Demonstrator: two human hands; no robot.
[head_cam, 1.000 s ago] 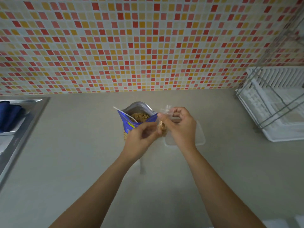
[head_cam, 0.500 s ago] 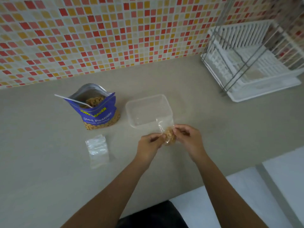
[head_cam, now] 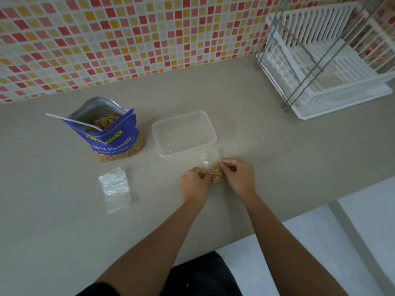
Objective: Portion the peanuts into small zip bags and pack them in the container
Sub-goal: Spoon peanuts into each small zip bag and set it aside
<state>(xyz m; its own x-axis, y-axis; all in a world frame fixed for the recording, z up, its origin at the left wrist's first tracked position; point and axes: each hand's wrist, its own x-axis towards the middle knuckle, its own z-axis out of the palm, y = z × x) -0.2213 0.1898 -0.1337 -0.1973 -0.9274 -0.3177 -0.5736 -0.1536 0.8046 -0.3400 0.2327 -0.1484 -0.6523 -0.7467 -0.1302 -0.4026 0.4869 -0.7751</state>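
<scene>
Your left hand (head_cam: 195, 181) and right hand (head_cam: 238, 177) both pinch a small zip bag (head_cam: 214, 167) holding peanuts (head_cam: 217, 177), fingers closed on it from either side, low on the desk (head_cam: 245, 129). It sits just in front of the clear container (head_cam: 183, 133), touching its near corner. The open peanut pouch (head_cam: 113, 135) stands left of the container with a spoon (head_cam: 72, 121) in it. Spare bags (head_cam: 115, 189) lie in front of the pouch. A rack (head_cam: 327, 58) stands far right.
</scene>
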